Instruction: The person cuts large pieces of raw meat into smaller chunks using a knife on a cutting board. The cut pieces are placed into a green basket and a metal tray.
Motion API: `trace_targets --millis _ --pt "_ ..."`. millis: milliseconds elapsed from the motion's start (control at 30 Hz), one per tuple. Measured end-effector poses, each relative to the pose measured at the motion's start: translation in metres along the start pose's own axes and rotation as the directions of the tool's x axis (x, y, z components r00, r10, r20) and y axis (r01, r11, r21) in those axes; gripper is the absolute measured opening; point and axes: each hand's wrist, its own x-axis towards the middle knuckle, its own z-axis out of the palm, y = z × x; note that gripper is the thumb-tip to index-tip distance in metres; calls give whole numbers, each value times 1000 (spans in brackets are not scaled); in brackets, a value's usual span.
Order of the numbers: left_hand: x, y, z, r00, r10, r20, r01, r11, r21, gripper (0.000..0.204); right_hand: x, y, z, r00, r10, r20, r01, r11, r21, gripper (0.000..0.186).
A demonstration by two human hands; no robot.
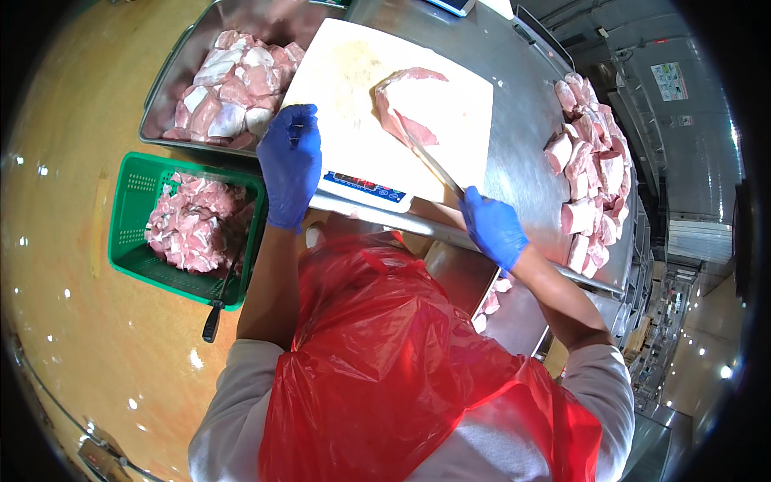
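Note:
My right hand [491,229], in a blue glove, grips a knife [438,169] by its handle. The blade slants up and left across the white cutting board [337,72], its tip at the lower end of a curved strip of pink meat [393,108]. Beside the board's left edge is my left hand [291,169], also gloved in blue, its fingers curled in loosely with nothing visible in them. It is apart from the strip. The board lies over a scale, whose blue display panel [365,186] shows at the near edge.
A steel tray [152,112] of meat chunks adjoins the board at left. Below it, a green crate [120,241] holds trimmings, with a black-handled tool [212,321] leaning over its rim. Meat pieces [594,177] are heaped on the right of the steel table [518,136].

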Motion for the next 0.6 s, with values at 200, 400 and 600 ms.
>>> trace_targets --millis 200,400,600 --pt "-7 -10 51 966 196 170 -159 965 -209 20 -27 8 -33 997 -36 -61 38 999 35 18" --pt "2 11 96 970 217 111 -214 976 -40 12 51 -50 -33 943 129 -308 -53 968 245 19" --pt "2 -9 92 999 22 32 -20 997 -72 16 108 -86 -41 953 92 -289 -33 979 202 24"
